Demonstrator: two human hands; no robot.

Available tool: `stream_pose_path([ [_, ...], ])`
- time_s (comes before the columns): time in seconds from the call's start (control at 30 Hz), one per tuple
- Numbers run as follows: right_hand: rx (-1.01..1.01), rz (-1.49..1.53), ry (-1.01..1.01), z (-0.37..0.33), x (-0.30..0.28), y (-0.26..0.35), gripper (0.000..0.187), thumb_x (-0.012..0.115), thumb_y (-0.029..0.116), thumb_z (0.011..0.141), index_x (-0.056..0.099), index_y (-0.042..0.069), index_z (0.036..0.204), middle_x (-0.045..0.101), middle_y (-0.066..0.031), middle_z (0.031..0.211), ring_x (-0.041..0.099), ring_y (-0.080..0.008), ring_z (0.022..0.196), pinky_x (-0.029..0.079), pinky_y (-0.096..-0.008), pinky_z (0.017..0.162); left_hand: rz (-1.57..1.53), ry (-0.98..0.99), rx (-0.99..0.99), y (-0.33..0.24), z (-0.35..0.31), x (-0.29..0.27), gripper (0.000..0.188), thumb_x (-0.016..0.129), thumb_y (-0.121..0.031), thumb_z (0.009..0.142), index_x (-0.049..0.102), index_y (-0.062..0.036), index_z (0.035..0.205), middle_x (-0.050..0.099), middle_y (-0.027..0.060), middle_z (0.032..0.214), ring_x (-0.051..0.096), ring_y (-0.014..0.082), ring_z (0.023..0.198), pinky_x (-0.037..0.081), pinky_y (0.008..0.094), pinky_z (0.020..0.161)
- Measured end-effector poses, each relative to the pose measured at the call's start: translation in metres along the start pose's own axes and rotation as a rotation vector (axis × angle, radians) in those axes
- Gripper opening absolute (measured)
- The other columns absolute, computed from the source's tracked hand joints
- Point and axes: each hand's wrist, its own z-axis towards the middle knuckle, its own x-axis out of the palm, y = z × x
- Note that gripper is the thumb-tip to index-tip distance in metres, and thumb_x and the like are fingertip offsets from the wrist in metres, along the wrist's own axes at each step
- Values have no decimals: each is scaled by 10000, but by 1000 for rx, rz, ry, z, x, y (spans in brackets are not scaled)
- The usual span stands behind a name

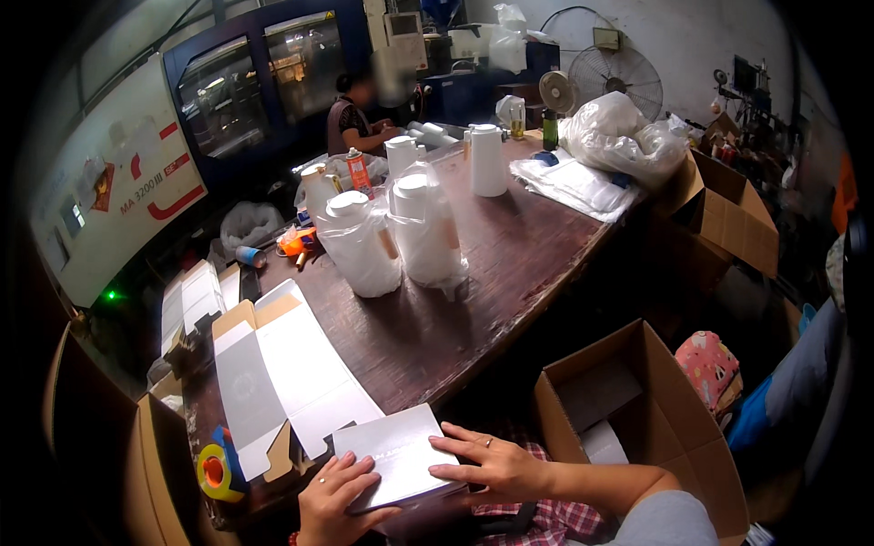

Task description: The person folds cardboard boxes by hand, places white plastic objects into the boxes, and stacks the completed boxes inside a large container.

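1. Head view: a closed white box [401,450] is lying at the near edge of the dark brown surface [510,282], directly before the person; its underside is staying out of sight
2. The left hand [335,505] is holding the box's left side, fingers spreading over the lid
3. The right hand [510,469] is holding the right side in a matching grip, fingertips touching the top
4. An unfolded white carton [314,364] is lying just behind, with a yellow-and-orange tape roll [215,471] sitting left
5. Two bagged white jugs [360,250] are standing farther back
6. An open cardboard box [696,437] is sitting beside the right forearm
7. A co-worker [350,127] is appearing beyond the far edge
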Motion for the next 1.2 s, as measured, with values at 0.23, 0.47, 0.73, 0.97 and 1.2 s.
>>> stream_pose_path([
  [0.23, -77, 163, -81, -12, 23, -5, 511, 725, 232, 844, 567, 102, 1312, 447, -172, 1455, 391, -376, 1375, 414, -434, 1086, 67, 29, 107, -12, 1, -1, 380, 664, -141, 816, 640, -12, 1173, 604, 152, 1267, 498, 356, 1256, 408, 489, 1032],
  [0.47, -91, 151, -102, -12, 27, -2, 456, 717, 238, 861, 598, 193, 1299, 456, -163, 1450, 389, -380, 1375, 419, -445, 1080, -570, -36, -124, 18, -38, 30, 450, 467, -125, 872, 556, 35, 1283, 303, 200, 1534, 193, 348, 1461, 384, 426, 1082],
  [0.73, -92, 325, -162, -32, 40, -3, 366, 734, 147, 846, 658, 128, 1204, 458, -183, 1440, 347, -380, 1399, 362, -471, 1118, -595, -139, -129, -1, -51, 49, 634, 615, -208, 835, 408, -36, 1409, 118, 259, 1587, 97, 394, 1480, 96, 513, 1174],
  [0.97, 65, 474, -349, -36, 48, 9, 288, 766, 226, 819, 684, 150, 1085, 612, -90, 1250, 480, -351, 1260, 357, -477, 1079, -1378, -425, -388, 54, -48, 70, 804, 579, -400, 919, 183, 1, 1492, 224, 165, 1555, 180, 290, 1450, 131, 411, 1183],
  [1.2, 570, 902, -206, -47, 40, 3, 941, 806, 157, 787, 221, 37, 1513, 246, -224, 1557, 263, -346, 1444, 256, -405, 1163, -1017, -41, -689, 7, 7, 38, 777, 556, -470, 883, 311, 23, 1432, 463, 161, 1360, 467, 242, 1246, 375, 382, 1052],
])
